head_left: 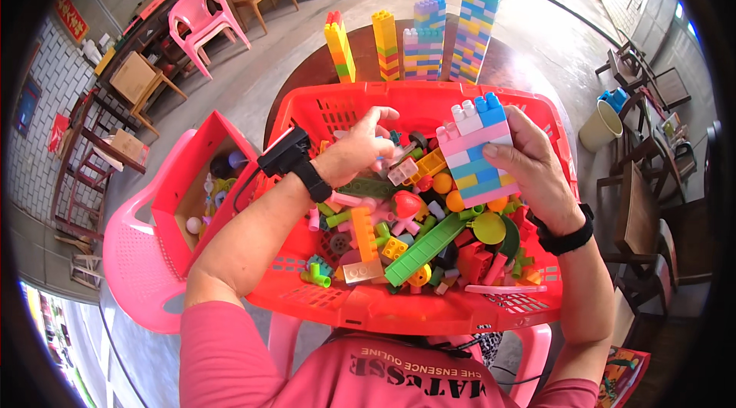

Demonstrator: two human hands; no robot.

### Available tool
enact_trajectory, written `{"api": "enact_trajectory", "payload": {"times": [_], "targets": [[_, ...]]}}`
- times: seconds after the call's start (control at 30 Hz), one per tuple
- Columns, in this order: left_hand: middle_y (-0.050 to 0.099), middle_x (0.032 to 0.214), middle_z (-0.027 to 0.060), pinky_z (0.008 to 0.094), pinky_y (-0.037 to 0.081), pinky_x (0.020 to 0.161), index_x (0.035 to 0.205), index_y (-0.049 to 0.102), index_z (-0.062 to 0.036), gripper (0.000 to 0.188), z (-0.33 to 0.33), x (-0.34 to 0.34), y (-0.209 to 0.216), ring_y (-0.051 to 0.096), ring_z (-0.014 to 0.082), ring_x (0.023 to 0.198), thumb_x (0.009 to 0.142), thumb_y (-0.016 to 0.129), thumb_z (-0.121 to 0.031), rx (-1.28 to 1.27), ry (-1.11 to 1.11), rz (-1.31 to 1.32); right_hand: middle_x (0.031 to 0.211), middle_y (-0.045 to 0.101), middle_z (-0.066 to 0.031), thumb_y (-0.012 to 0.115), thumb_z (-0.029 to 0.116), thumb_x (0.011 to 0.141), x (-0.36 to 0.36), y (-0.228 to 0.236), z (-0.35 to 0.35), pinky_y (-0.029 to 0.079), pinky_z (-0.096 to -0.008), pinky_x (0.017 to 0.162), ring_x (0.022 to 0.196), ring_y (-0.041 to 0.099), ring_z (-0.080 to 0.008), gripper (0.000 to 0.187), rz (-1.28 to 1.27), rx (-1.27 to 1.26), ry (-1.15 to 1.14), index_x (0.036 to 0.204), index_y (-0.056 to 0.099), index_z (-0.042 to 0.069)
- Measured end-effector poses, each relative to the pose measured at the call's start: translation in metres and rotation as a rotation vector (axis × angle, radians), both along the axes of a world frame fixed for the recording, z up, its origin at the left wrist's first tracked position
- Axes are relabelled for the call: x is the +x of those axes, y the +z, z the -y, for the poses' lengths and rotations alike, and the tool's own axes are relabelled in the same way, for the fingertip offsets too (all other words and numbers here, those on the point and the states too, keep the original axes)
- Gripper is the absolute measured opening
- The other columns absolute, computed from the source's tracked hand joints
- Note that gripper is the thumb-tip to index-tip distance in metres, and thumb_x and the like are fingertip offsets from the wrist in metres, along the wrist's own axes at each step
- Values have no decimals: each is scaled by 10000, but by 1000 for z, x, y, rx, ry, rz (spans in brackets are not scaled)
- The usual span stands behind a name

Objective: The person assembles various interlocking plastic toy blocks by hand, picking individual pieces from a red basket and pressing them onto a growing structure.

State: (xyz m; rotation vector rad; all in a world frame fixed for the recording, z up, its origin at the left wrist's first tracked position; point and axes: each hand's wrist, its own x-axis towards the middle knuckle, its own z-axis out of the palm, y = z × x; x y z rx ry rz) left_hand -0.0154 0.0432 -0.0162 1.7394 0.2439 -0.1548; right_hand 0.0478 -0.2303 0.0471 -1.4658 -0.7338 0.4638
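- The right hand pinches a wall of joined blocks, thumb flat on the near face; the other fingers are hidden behind it.
- That wall, pink, blue, white and yellow, is tilted above the right half of the red basket.
- The left hand is over the basket's back middle, thumb and fingers parted and loosely bent; whether it touches a piece below, I cannot tell.
- Each wrist, above the basket, wears a black band; the left also carries a black device.
- Inside the basket, loose toys lie jumbled: a pale pink brick near the left hand, yellow balls just beside the wall, a red toy fruit, a long green piece, an orange strip.
- Behind the basket, a round brown table bears upright block stacks: red-yellow-green, mostly yellow, pastel, and the tallest rightmost.
- Left of the basket, a pink chair holds a red box of toys.
- Right of the basket, well apart, stand a cream bin and wooden chairs.
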Motion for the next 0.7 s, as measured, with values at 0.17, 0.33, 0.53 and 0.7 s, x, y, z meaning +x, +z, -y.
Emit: {"api": "enact_trajectory", "payload": {"times": [0.17,0.33,0.53,0.7], "targets": [[560,1137,105,239,551,794,1267,535,-30,302,5,-2,16,631,141,864,968,543,-69,-482,-82,68,950,585,-3,655,58,892,2,0,0,462,-246,764,880,531,-60,226,-26,-22,-7,1087,545,27],[669,991,71,231,569,750,1233,571,-31,338,5,-11,30,667,89,814,998,586,-274,-551,-230,148,989,590,-13,685,7,837,1,0,0,496,-261,811,931,563,-66,306,24,-51,4,1102,533,25],[673,958,46,270,581,783,1225,589,-26,329,24,-24,35,681,114,867,942,673,-171,-605,-82,291,988,597,-19,712,23,819,-3,-2,-4,499,-262,806,924,564,-66,336,21,-78,10,1101,531,21],[668,1020,64,293,564,831,1235,584,-42,370,31,-28,37,675,163,975,945,676,-252,-589,-30,439,973,611,-36,729,39,807,-3,-9,-6,501,-277,798,909,570,-70,384,92,-160,35,1140,538,18]]}}
